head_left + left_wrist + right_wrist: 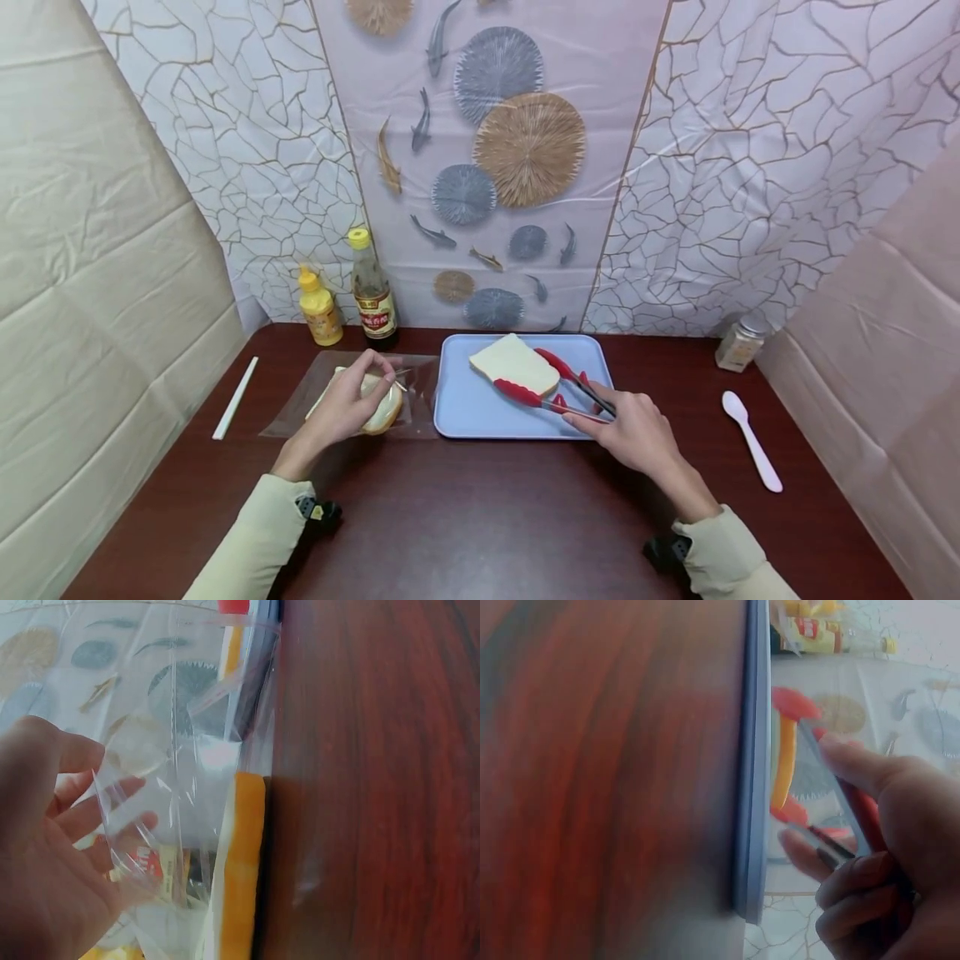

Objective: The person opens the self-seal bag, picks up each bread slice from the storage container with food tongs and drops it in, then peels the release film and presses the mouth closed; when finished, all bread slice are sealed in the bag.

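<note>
Dark tabletop (pixel 480 508), pale bread slice (pixel 517 365), golden crust (pixel 784 765)

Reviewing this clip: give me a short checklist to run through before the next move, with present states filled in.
1. Tongs held in the right hand: ok.
2. Bread slice on the tray between the tong heads: ok, one red head on either side.
3. Tong grip firm enough to lift: cannot tell; pressure doesn't show.
4. Clear plastic bag held by the left hand: ok, thumb and finger pinch its film.
5. Other bread slice fully inside the bag: cannot tell; the film is transparent and the hand covers part.
6. Tray flat on the table: ok.
</note>
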`<state>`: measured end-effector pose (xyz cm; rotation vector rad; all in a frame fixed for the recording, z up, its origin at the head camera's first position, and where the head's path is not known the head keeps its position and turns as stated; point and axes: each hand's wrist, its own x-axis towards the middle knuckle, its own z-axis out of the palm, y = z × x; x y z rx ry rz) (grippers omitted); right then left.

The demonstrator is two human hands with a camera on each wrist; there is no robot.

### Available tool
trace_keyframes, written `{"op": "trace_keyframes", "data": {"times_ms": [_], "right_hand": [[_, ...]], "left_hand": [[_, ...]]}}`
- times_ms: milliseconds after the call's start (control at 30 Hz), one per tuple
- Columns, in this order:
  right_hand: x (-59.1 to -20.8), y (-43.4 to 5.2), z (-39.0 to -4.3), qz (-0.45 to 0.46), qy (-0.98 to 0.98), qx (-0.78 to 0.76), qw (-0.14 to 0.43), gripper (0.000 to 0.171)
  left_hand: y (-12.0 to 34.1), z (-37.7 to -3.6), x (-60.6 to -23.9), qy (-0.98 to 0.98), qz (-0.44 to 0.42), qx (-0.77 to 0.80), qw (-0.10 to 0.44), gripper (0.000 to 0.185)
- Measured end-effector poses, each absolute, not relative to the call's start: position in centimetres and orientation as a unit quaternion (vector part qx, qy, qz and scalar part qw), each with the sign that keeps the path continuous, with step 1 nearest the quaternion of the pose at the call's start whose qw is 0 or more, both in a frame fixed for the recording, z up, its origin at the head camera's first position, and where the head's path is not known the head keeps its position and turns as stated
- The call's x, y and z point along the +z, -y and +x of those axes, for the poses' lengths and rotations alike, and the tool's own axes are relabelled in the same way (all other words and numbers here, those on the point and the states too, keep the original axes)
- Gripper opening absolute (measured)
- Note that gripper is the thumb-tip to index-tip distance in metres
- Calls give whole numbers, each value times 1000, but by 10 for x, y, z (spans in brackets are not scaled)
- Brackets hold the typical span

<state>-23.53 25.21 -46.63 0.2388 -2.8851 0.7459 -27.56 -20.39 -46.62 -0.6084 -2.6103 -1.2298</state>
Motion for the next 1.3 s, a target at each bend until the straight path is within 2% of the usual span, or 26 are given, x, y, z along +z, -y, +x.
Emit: {"op": "trace_keyframes", "data": {"times_ms": [133,367,600,867,1300], "right_hand": [[-463,-247,-234,91,958,259,88,83],[-451,-229,-226,171,948,235,129,76],[-440,-222,-217,203,940,219,166,74],[-437,-205,-211,216,949,190,130,78],[-438,-167,-235,259,941,195,100,70]], "left_hand": [[208,-280,-468,865,-201,-448,102,5],[213,-281,-469,861,-190,-462,96,6],[222,-283,-470,881,-175,-436,55,10],[244,-288,-472,898,-166,-404,43,6],[252,-288,-463,876,-179,-446,30,16]]}}
